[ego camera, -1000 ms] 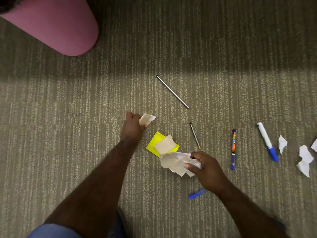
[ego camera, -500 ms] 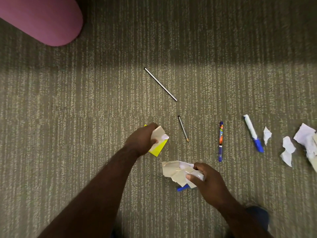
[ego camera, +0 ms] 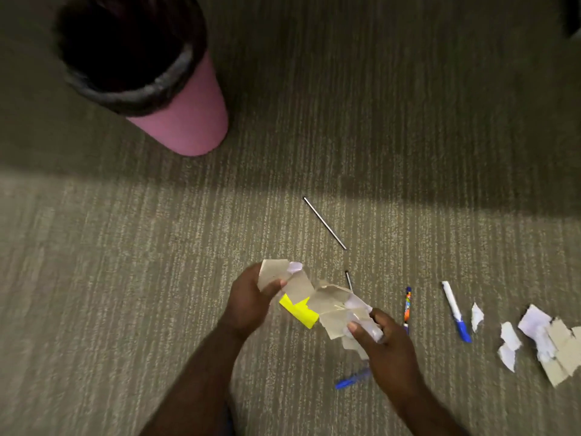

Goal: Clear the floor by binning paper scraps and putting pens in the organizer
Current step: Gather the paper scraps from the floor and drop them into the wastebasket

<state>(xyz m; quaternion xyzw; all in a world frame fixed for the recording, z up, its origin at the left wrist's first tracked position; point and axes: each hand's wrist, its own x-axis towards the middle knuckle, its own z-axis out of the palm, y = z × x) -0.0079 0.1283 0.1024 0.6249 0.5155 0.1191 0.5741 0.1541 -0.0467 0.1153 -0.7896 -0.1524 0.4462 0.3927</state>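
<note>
Scanning the striped grey carpet (ego camera: 125, 278), we see scattered pens, torn scraps, a pink bin (ego camera: 185, 121); our left hand (ego camera: 248, 303) and right hand (ego camera: 386, 347) apparently clutch brown-and-yellow paper scraps (ego camera: 314, 303).

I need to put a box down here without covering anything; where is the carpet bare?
Bare carpet lies left of the left hand, below the pink bin, and between the bin and the thin rod. It is crowded on the right: the marker, the patterned pen and the paper scraps lie close together.
</note>
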